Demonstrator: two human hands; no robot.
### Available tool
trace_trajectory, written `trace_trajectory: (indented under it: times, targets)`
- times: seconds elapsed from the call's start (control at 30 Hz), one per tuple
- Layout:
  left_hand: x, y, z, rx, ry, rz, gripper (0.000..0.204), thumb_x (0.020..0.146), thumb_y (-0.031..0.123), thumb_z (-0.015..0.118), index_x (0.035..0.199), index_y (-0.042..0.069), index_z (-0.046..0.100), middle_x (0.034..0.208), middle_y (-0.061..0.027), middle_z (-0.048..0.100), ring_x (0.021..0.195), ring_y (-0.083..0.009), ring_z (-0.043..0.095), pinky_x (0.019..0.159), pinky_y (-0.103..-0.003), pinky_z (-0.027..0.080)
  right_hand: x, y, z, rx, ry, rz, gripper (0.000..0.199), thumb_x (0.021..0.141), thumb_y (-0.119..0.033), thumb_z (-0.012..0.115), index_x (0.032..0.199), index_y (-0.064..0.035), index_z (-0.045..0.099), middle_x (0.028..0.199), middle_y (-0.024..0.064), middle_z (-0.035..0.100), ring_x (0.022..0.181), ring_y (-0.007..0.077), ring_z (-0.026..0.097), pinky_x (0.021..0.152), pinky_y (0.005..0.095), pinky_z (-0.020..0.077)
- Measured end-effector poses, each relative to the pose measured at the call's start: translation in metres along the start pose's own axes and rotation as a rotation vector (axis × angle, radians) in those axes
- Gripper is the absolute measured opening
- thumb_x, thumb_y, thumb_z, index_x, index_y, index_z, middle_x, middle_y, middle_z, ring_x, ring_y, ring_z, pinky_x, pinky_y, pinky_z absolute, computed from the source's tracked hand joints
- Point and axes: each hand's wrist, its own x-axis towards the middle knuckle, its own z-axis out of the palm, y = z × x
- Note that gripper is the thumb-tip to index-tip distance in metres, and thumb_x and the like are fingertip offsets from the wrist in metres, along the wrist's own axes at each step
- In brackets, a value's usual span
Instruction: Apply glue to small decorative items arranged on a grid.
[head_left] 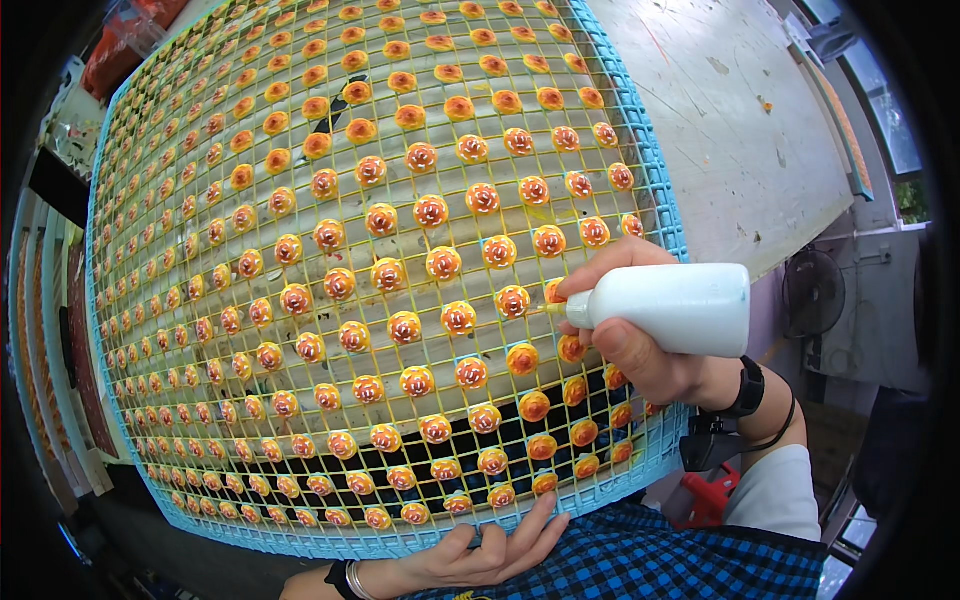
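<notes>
My right hand (650,360) is closed around a white squeeze bottle (680,308), tilted sideways with its narrow nozzle pointing left. The nozzle tip is beside a small orange-yellow flower-shaped piece (512,301) marked with white strokes. Just below it sits a plain orange piece (522,359) without strokes. Many such pieces stand in rows on a yellow mesh grid inside a light blue plastic frame (655,180). At the near edge of that frame rests my left hand (490,552), its fingers apart and fingertips touching the rim; its thumb is hidden.
The frame lies over a grey worktable (730,120) that extends to the right. A dark fan (813,287) stands beyond at the right, and a red object (712,497) is below my right arm. More racks (45,330) stand at the left.
</notes>
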Motion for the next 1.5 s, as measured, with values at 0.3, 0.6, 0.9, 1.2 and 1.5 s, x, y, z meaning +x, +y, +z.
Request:
trace_trajectory:
  times: [0.3,0.6,0.9,1.2,1.5]
  targets:
    - [0.000,-0.001,0.000,-0.005,0.005,-0.010,0.035,0.088,0.034,0.040,0.120,0.028,0.054,0.121,0.0124,0.057,0.077,-0.0080,0.032,0.064,-0.022,0.025,0.002,-0.004,-0.001,-0.064,-0.047,-0.065,0.024,0.079,-0.020,0.070,0.091,-0.0009,0.063,0.086,0.0100,0.062,0.064,0.0162,0.061,0.055,0.0256,0.0484]
    - [0.002,-0.002,-0.002,-0.026,-0.001,-0.022,0.034,0.088,0.035,0.040,0.119,0.028,0.054,0.120,0.0134,0.057,0.077,-0.0081,0.031,0.065,-0.023,0.025,0.005,-0.005,-0.001,-0.174,-0.070,-0.102,0.028,0.080,-0.022,0.069,0.097,-0.0012,0.061,0.083,0.0085,0.062,0.064,0.0158,0.062,0.055,0.0253,0.0490]
    - [-0.001,0.002,-0.001,-0.033,-0.035,0.016,0.035,0.088,0.034,0.040,0.119,0.028,0.054,0.120,0.0125,0.057,0.076,-0.0080,0.031,0.064,-0.022,0.024,0.004,-0.006,-0.004,-0.196,-0.097,-0.096,0.028,0.079,-0.023,0.070,0.094,-0.0018,0.061,0.085,0.0077,0.062,0.065,0.0161,0.062,0.057,0.0257,0.0497]
    - [0.004,-0.004,0.002,-0.006,0.035,0.011,0.032,0.089,0.026,0.042,0.118,0.023,0.056,0.120,0.0078,0.058,0.073,-0.0094,0.032,0.062,-0.021,0.027,-0.009,-0.013,-0.018,-0.040,0.024,-0.028,0.021,0.080,-0.017,0.066,0.087,0.0015,0.061,0.088,0.0146,0.061,0.073,0.0207,0.061,0.063,0.0283,0.0479]
    - [0.007,-0.003,0.003,-0.007,0.034,0.005,0.030,0.092,0.021,0.041,0.119,0.020,0.055,0.124,0.0046,0.056,0.072,-0.0120,0.033,0.065,-0.023,0.031,-0.012,0.007,-0.014,0.032,0.108,-0.027,0.019,0.082,-0.015,0.065,0.091,0.0003,0.059,0.089,0.0122,0.060,0.075,0.0183,0.058,0.064,0.0281,0.0460]
